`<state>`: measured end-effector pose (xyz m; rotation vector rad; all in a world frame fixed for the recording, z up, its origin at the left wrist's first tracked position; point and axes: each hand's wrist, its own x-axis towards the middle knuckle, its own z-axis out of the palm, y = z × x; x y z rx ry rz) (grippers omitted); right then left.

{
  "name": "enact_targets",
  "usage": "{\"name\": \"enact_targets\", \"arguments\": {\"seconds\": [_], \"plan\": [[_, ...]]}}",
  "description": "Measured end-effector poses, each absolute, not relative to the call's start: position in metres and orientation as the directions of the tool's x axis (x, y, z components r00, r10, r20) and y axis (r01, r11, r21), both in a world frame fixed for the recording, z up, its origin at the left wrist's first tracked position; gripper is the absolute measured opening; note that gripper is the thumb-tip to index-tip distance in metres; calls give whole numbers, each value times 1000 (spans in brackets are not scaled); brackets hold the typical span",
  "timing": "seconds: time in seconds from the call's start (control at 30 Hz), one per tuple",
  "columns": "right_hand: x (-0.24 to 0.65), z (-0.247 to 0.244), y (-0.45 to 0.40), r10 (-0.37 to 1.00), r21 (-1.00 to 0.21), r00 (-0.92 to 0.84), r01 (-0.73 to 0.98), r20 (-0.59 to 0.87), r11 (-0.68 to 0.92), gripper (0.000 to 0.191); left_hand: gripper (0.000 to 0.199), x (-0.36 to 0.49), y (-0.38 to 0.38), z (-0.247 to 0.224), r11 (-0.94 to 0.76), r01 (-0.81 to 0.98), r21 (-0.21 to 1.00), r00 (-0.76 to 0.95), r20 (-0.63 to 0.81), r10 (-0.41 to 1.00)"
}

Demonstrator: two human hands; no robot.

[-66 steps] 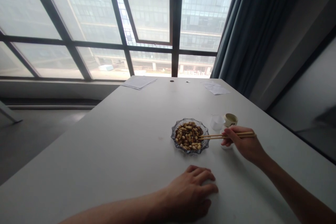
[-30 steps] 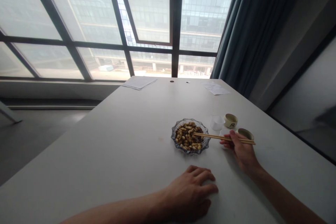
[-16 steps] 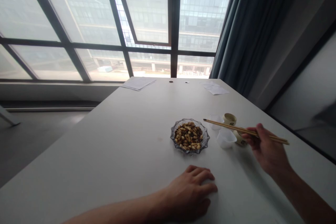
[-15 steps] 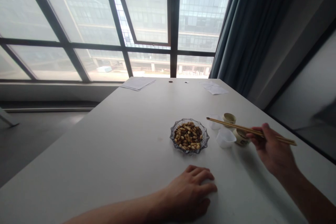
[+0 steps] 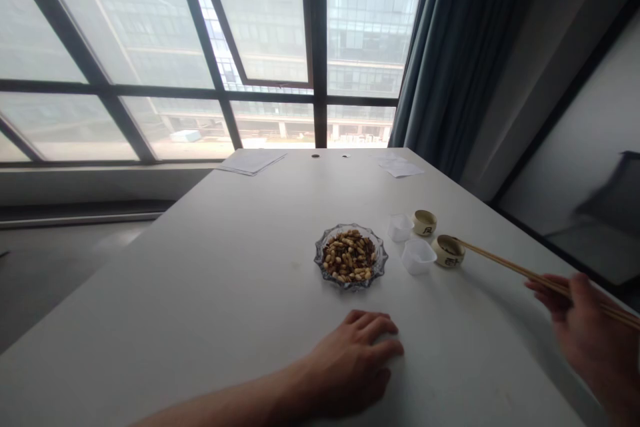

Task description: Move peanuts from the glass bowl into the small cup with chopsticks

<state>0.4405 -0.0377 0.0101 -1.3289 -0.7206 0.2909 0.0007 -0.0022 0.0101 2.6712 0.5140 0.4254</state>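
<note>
My right hand [image 5: 590,320] grips a pair of wooden chopsticks [image 5: 515,269], whose tips reach the rim of the nearer cream ceramic cup [image 5: 450,259]. Dark bits show inside that cup. Behind it stands a second cream cup [image 5: 425,228] with a dark character on its side. Two small translucent plastic cups [image 5: 419,260] sit left of the ceramic pair. A scalloped glass bowl [image 5: 320,260] holds mixed peanuts and dark seeds [image 5: 350,257]. My left hand [image 5: 357,353] rests on the table in front of the bowl, fingers loosely bent and apart, holding nothing.
The white table [image 5: 200,293] runs towards large windows. Paper sheets [image 5: 250,161] lie at its far left corner and more papers [image 5: 400,167] at the far right. A dark curtain [image 5: 440,67] hangs right of the windows; a dark chair [image 5: 613,187] stands beyond the right edge.
My right hand has moved right and nearer, bringing the chopstick tips from over the plastic cups to the nearer ceramic cup. My left hand stays on the table. The view has shifted slightly right.
</note>
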Motion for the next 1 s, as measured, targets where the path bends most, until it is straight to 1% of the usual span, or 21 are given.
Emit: {"name": "enact_targets", "arguments": {"seconds": [0.07, 0.13, 0.3, 0.37, 0.43, 0.57, 0.63, 0.77, 1.0], "plan": [[429, 6, -39, 582, -962, 774, 126, 247, 241, 50, 35, 1, -2, 10, -857, 293, 424, 887, 213, 409], [419, 11, -41, 592, -962, 770, 104, 238, 251, 51, 35, 1, -2, 10, -857, 290, 425, 890, 209, 405], [394, 42, -43, 582, -924, 732, 179, 355, 338, 49, 36, 1, -2, 9, -854, 293, 431, 885, 215, 412], [377, 53, -41, 602, -908, 697, 183, 390, 377, 49, 37, 1, -2, 9, -854, 293, 430, 885, 217, 413], [354, 60, -34, 662, -901, 626, 168, 411, 400, 51, 36, 1, -2, 9, -856, 292, 426, 888, 211, 409], [303, 64, -13, 834, -915, 377, 153, 404, 374, 53, 36, 1, -1, 10, -863, 291, 414, 894, 203, 399], [282, 62, 0, 873, -919, 290, 155, 393, 363, 51, 36, 1, 0, 10, -865, 286, 412, 895, 209, 395], [258, 58, 20, 897, -900, 154, 215, 414, 379, 44, 36, 0, 0, 10, -872, 272, 408, 900, 213, 381], [250, 55, 24, 865, -815, 60, 374, 498, 443, 40, 33, 0, 0, 11, -884, 262, 386, 905, 221, 365]]}}
